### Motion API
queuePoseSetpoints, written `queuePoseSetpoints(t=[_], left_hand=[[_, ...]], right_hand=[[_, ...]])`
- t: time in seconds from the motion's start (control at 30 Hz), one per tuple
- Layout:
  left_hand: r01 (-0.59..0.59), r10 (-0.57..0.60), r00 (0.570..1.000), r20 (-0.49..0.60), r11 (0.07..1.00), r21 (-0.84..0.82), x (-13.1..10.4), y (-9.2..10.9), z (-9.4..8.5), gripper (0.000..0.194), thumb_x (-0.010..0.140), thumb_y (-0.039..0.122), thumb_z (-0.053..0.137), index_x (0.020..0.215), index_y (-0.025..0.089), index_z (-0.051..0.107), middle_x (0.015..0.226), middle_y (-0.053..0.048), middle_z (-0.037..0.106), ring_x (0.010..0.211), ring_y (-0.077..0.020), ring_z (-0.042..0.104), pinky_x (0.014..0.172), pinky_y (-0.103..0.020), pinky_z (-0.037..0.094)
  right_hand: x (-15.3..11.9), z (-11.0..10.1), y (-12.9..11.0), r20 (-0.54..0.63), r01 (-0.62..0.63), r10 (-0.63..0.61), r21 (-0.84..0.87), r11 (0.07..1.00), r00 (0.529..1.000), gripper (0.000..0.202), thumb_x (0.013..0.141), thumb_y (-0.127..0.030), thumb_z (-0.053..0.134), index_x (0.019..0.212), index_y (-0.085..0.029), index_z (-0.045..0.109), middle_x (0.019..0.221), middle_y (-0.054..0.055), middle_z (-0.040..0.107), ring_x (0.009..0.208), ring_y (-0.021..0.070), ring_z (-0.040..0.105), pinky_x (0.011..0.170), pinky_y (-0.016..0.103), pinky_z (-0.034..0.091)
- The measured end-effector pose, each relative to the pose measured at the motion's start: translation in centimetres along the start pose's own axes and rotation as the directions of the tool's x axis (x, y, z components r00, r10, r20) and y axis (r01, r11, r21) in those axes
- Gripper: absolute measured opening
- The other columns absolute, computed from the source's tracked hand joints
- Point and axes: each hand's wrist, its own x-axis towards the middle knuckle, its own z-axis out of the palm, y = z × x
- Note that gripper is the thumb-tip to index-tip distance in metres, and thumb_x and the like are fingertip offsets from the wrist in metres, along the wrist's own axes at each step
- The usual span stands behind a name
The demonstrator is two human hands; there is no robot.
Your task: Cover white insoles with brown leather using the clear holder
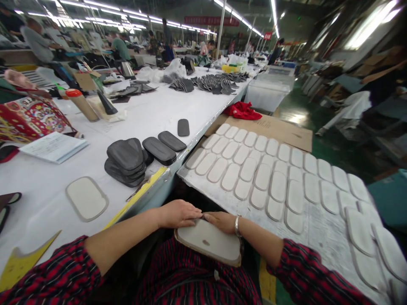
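A pale, rounded-rectangular pad [210, 243] with a brownish edge and a small dark mark rests at my lap. My left hand [179, 214] lies along its far edge, with fingers together and pressing at the rim. From the other side my right hand [222, 221], with a bangle on its wrist, grips the same edge, thumb toward the left fingertips. The two hands nearly meet at the pad's upper rim. What lies beneath the fingers is hidden.
Rows of pale oval pads [263, 174] cover a board [216, 197] to the right. On the white table [143, 114] are stacked dark pads [125, 156], a single pale pad [87, 198], a yellow ruler-like piece [28, 258] and a tumbler [82, 105]. Red cloth [243, 111] lies beyond the board.
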Motion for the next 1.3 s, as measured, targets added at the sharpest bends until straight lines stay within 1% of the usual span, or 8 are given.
queuePoseSetpoints(t=[0.23, 0.4, 0.57, 0.7, 0.8, 1.0, 1.13, 1.3], left_hand=[[0.11, -0.114, 0.988, -0.104, 0.993, -0.039, -2.6, -0.5, -0.3, 0.048, 0.08, 0.032, 0.053, 0.126, 0.029, 0.042, 0.124, 0.0, 0.052, 0.112, -0.0168, 0.05, 0.095, -0.027, 0.037], [0.058, -0.057, 0.995, -0.087, 0.998, 0.002, -2.8, -0.2, -0.3, 0.036, 0.079, 0.027, 0.054, 0.116, 0.029, 0.054, 0.122, -0.001, 0.054, 0.111, -0.0185, 0.05, 0.095, -0.028, 0.037], [0.113, -0.115, 0.991, -0.073, 0.993, -0.031, -2.4, 0.4, -0.7, 0.035, 0.076, 0.024, 0.057, 0.111, 0.027, 0.057, 0.121, -0.001, 0.055, 0.11, -0.0197, 0.05, 0.095, -0.03, 0.036], [0.196, -0.199, 0.97, -0.143, 0.98, -0.034, -3.0, 1.4, -1.1, 0.042, 0.078, 0.029, 0.054, 0.12, 0.025, 0.049, 0.128, -0.004, 0.048, 0.115, -0.0207, 0.044, 0.098, -0.034, 0.033], [0.195, -0.181, 0.959, -0.219, 0.98, 0.046, -3.4, 3.0, -0.3, 0.051, 0.077, 0.037, 0.056, 0.125, 0.025, 0.044, 0.131, -0.006, 0.044, 0.12, -0.0232, 0.037, 0.102, -0.038, 0.024], [0.006, 0.029, 0.99, -0.137, 0.969, 0.249, -2.9, 6.6, 5.2, 0.063, 0.068, 0.054, 0.059, 0.121, 0.022, 0.048, 0.117, -0.011, 0.053, 0.108, -0.0294, 0.042, 0.097, -0.043, 0.022], [0.033, 0.013, 0.992, -0.128, 0.935, 0.352, -2.5, 7.3, 8.0, 0.051, 0.076, 0.048, 0.054, 0.119, 0.022, 0.048, 0.112, -0.01, 0.055, 0.102, -0.0284, 0.044, 0.089, -0.041, 0.027], [0.087, 0.007, 0.977, -0.215, 0.9, 0.427, -2.2, 8.1, 8.6, 0.031, 0.085, 0.038, 0.045, 0.109, 0.021, 0.055, 0.104, -0.008, 0.059, 0.096, -0.0235, 0.047, 0.081, -0.036, 0.029]], right_hand=[[2.1, 0.4, -1.0, 0.007, 0.045, -0.045, -0.032, 0.998, 0.999, 0.049, 0.089, -0.05, 0.022, 0.124, -0.026, 0.046, 0.123, 0.004, 0.053, 0.112, 0.0209, 0.048, 0.096, 0.038, 0.034], [3.9, 1.0, -1.0, 0.016, 0.052, -0.052, -0.048, 0.997, 0.999, 0.048, 0.089, -0.048, 0.025, 0.125, -0.024, 0.045, 0.124, 0.005, 0.052, 0.114, 0.0208, 0.046, 0.097, 0.039, 0.033], [4.4, 0.8, -1.2, -0.036, 0.033, -0.035, -0.067, 0.997, 0.999, 0.049, 0.087, -0.048, 0.032, 0.122, -0.018, 0.049, 0.124, 0.009, 0.051, 0.116, 0.023, 0.045, 0.098, 0.04, 0.032], [1.7, -0.7, -2.2, -0.182, 0.008, -0.021, -0.069, 0.998, 0.983, 0.051, 0.089, -0.048, 0.025, 0.123, -0.018, 0.047, 0.12, 0.007, 0.055, 0.11, 0.0202, 0.049, 0.095, 0.037, 0.036], [-2.9, -0.7, -3.2, -0.396, -0.001, -0.03, -0.079, 0.997, 0.918, 0.05, 0.091, -0.044, 0.017, 0.125, -0.018, 0.043, 0.122, 0.008, 0.052, 0.113, 0.0184, 0.046, 0.098, 0.035, 0.033], [-11.4, 5.4, -3.9, -0.524, -0.045, -0.243, -0.477, 0.878, 0.817, 0.033, 0.084, -0.037, 0.047, 0.11, -0.018, 0.055, 0.111, 0.01, 0.057, 0.104, 0.0224, 0.049, 0.098, 0.045, 0.031], [-12.4, 9.4, -3.2, -0.561, -0.094, -0.343, -0.608, 0.788, 0.754, 0.018, 0.085, -0.021, 0.047, 0.098, -0.019, 0.059, 0.106, 0.006, 0.06, 0.106, 0.0206, 0.048, 0.103, 0.047, 0.024], [-11.7, 10.5, -3.2, -0.657, -0.136, -0.348, -0.568, 0.811, 0.669, 0.02, 0.084, -0.011, 0.04, 0.08, -0.018, 0.058, 0.106, 0.006, 0.059, 0.111, 0.0192, 0.045, 0.106, 0.046, 0.02]])
